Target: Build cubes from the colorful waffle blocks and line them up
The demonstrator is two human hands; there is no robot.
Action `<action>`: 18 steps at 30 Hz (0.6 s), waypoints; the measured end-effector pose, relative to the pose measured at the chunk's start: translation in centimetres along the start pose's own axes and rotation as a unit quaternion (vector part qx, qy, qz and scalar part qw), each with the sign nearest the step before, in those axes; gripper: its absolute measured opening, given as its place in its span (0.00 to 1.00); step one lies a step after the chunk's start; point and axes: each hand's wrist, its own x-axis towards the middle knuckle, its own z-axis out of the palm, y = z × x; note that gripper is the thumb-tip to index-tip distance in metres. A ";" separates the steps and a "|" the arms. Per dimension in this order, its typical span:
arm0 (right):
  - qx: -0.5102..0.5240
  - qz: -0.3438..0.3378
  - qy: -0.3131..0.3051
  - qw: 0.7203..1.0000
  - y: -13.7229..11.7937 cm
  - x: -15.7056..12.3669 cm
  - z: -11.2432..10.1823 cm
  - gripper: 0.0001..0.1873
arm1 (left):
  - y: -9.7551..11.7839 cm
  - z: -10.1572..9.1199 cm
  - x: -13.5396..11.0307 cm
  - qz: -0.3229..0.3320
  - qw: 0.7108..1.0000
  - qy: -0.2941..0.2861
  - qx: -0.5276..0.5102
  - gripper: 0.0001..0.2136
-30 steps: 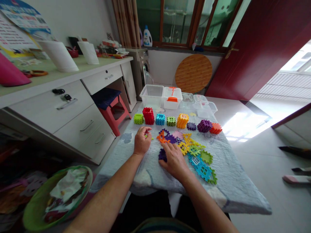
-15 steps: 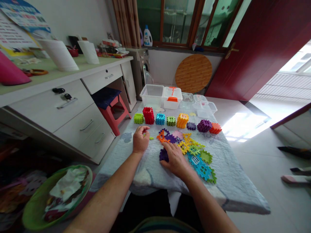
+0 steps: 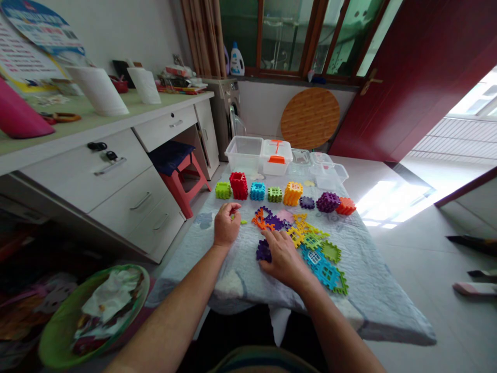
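Right hand: we're spreading our right hand [image 3: 284, 257] flat, fingertips touching a purple waffle-block piece [image 3: 264, 251] at 9 o'clock.
Left hand: we're curling our left hand [image 3: 227, 225] beside a small green piece [image 3: 233, 217]; pinch unclear.
Far: we're facing waffle-block cubes [image 3: 257, 191] at 12 o'clock, clear plastic boxes [image 3: 244, 153] behind.

White wall [image 3: 128, 36] at upper left, a printed poster [image 3: 39, 46] high on it. Along that wall, a long white drawer cabinet [image 3: 112, 168] with a pale green top, and a red stool [image 3: 182, 189] with a navy seat in its kneehole. Farther back, a front-loading washing machine [image 3: 222, 103] beside brown curtains [image 3: 200, 36] and a wood-framed window [image 3: 285, 36] with greenish panes. Below the window, a round wooden board [image 3: 309, 118] against the wall. On the right, a dark red door [image 3: 415, 77] standing open, sunlight lying in a bright patch across pale floor tiles [image 3: 411, 280].
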 end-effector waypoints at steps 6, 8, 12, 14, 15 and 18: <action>0.023 -0.025 -0.034 0.999 0.5 -1.0 -0.8 0.36 | -0.1 0.1 -0.1 -0.002 1.000 -0.007 -0.008 0.09; 0.022 -0.030 -0.038 0.999 0.7 -1.2 -1.0 0.36 | -0.2 0.1 -0.1 -0.005 1.000 -0.006 -0.009 0.09; 0.014 -0.036 -0.034 0.999 0.9 -1.1 -1.0 0.36 | -0.3 0.2 -0.1 -0.012 1.000 -0.006 -0.009 0.09; 0.006 -0.037 -0.041 0.998 0.8 -0.9 -1.0 0.35 | -0.3 0.2 -0.1 -0.012 1.000 -0.005 -0.008 0.09; 0.003 -0.038 -0.045 0.998 0.6 -0.8 -1.0 0.34 | -0.3 0.2 -0.1 -0.012 1.000 -0.006 -0.008 0.09; -0.009 -0.035 -0.058 0.998 0.2 -0.6 -1.0 0.32 | -0.4 0.2 -0.1 -0.013 1.000 -0.009 -0.007 0.09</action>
